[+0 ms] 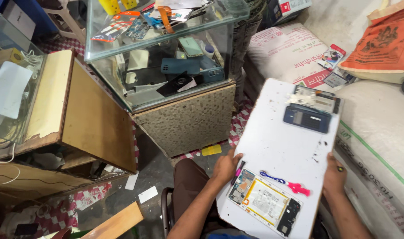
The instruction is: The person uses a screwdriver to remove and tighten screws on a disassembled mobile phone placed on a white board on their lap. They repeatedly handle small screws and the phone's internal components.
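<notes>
Left hand [225, 167] and right hand [335, 176] each grip opposite edges of the white rectangular board [277, 141]; an opened phone [264, 202] lies at its near edge.

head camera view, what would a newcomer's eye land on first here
First, the white board across the person's lap, gripped by the left hand and right hand at its edges. On its near end lies an opened phone with its insides exposed. Behind, left, a glass cabinet holds phone cases.

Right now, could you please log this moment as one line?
left hand: grips white board edge | right hand: grips opposite edge | on board: opened phone, blue phone
</notes>
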